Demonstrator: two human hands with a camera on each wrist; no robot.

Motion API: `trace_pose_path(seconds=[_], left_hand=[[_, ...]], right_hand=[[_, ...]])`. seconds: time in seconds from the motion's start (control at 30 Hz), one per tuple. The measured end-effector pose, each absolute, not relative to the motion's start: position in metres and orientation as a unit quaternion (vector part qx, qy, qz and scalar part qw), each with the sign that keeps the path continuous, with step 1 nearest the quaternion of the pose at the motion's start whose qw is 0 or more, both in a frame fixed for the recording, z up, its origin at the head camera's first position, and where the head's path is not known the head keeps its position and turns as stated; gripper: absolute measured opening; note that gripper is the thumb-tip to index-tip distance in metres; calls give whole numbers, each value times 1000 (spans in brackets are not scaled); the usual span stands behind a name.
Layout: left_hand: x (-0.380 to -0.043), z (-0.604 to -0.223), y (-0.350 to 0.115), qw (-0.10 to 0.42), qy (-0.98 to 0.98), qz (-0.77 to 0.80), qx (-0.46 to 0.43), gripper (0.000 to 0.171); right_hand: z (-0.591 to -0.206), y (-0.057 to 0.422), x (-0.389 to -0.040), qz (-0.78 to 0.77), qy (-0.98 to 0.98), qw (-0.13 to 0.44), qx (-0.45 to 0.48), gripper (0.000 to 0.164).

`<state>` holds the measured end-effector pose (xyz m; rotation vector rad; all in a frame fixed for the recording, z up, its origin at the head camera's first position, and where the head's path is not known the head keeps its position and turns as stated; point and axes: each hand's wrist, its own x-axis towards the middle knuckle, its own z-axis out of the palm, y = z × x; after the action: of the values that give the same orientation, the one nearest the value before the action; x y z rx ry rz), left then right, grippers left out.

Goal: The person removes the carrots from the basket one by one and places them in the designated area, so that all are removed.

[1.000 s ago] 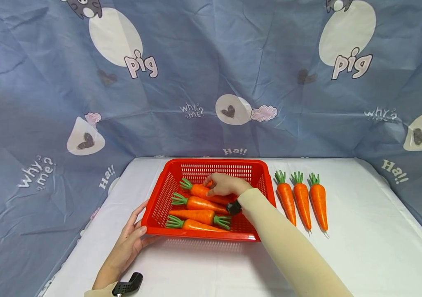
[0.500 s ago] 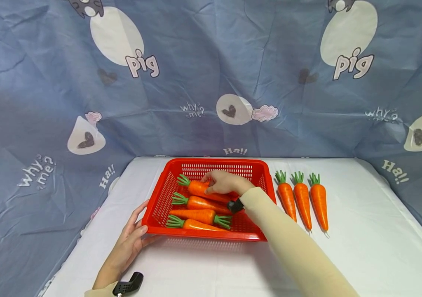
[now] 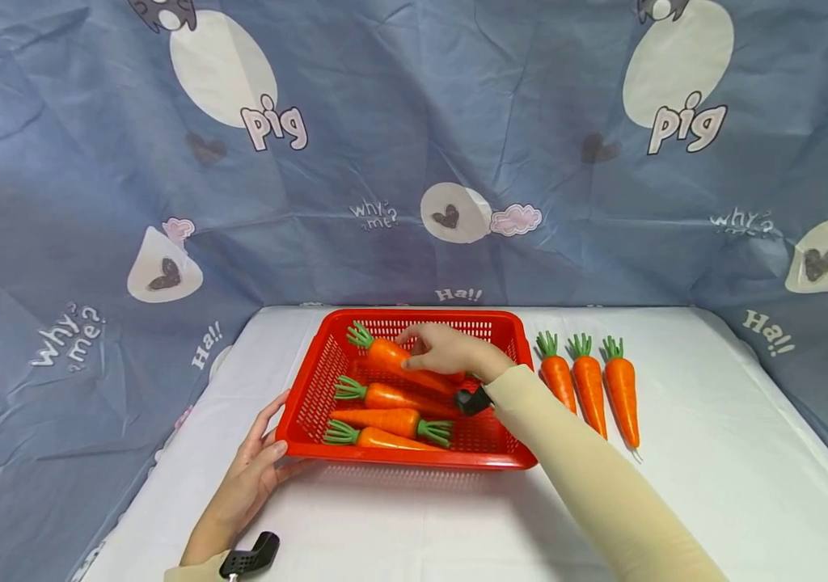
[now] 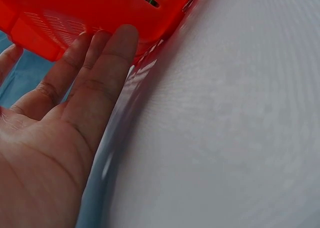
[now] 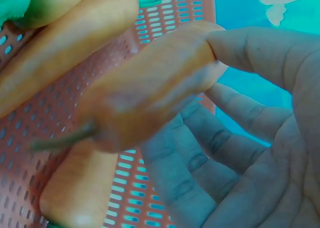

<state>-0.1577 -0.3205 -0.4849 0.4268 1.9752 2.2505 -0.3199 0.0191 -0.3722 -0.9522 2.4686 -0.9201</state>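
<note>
My right hand (image 3: 450, 352) pinches an orange carrot (image 3: 390, 356) with a green top over the back of the red basket (image 3: 414, 457). Close up in the right wrist view, thumb and fingers hold the carrot (image 5: 145, 93) from its sides, its thin root pointing left. Other carrots lie across the basket, among them a middle carrot (image 3: 399, 398), one turned the other way (image 3: 378, 419) and a front carrot (image 3: 388, 440). At the basket's front left corner rests my left hand (image 3: 242, 477); its fairly straight fingers touch the outer wall in the left wrist view.
Right of the basket, three carrots (image 3: 621, 392) lie side by side on the white tablecloth (image 3: 720, 485), green tops toward the back. A blue printed cloth (image 3: 356, 162) hangs behind the table and along both sides.
My right hand has taken up the carrot from the back of the basket, raising its green-topped end up and to the left. My left hand stays at the corner.
</note>
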Motion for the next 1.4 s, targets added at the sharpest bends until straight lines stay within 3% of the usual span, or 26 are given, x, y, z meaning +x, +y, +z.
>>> trace_pose_path(seconds=[0.27, 0.77, 1.4], left_hand=[[-154, -488, -323, 57, 666, 736, 107, 68], [-154, -486, -320, 55, 663, 737, 117, 68], [-156, -484, -320, 57, 660, 738, 128, 68]], right_hand=[[-369, 26, -314, -325, 868, 155, -343, 49], [-353, 48, -295, -397, 850, 151, -311, 56], [-338, 71, -278, -442, 838, 128, -294, 53]])
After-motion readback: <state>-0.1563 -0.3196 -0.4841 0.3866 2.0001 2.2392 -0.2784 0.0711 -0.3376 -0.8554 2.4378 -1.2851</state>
